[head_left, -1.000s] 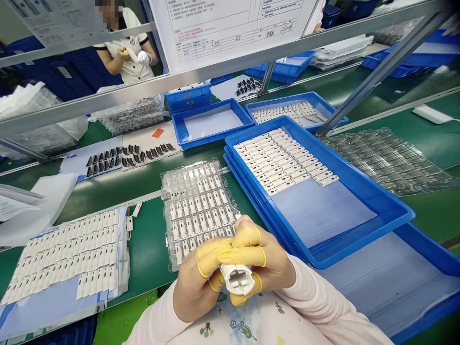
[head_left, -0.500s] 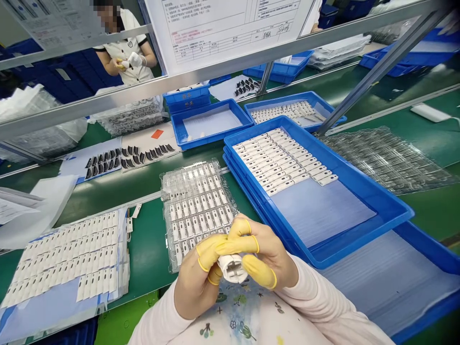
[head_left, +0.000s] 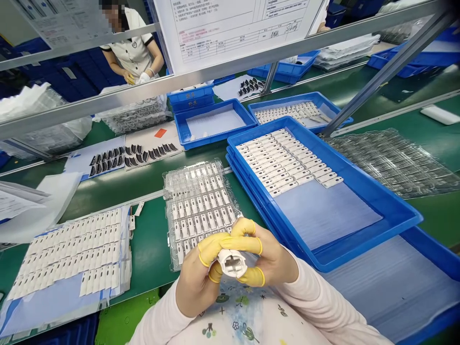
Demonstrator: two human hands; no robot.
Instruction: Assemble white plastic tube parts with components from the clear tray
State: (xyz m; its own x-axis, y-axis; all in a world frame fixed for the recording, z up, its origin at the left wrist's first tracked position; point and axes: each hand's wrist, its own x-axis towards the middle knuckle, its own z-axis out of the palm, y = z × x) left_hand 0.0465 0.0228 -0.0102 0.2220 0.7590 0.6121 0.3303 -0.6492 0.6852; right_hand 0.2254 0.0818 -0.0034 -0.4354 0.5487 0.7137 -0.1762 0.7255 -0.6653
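Both hands meet low in the middle, close to my body, with yellow finger cots on several fingers. My left hand (head_left: 203,268) and my right hand (head_left: 260,254) are closed around one white plastic housing (head_left: 233,263). Its round open end faces me, and ribs show inside the hollow. The rest of the housing is hidden under the fingers. Just beyond the hands lies a clear blister tray (head_left: 167,206) holding rows of similar white parts. To the right, a blue tray (head_left: 359,242) carries rows of flat white pieces (head_left: 276,163).
On the left, rows of white parts (head_left: 68,249) lie on sheeted trays. Small black curved pieces (head_left: 108,160) sit on paper at the back. A metal frame bar (head_left: 388,72) and a posted sheet (head_left: 237,28) cross ahead. A co-worker (head_left: 132,52) stands beyond.
My right thumb has shifted down along the housing's open end, exposing more of its rim. The view has moved slightly. The co-worker's hands have lowered.
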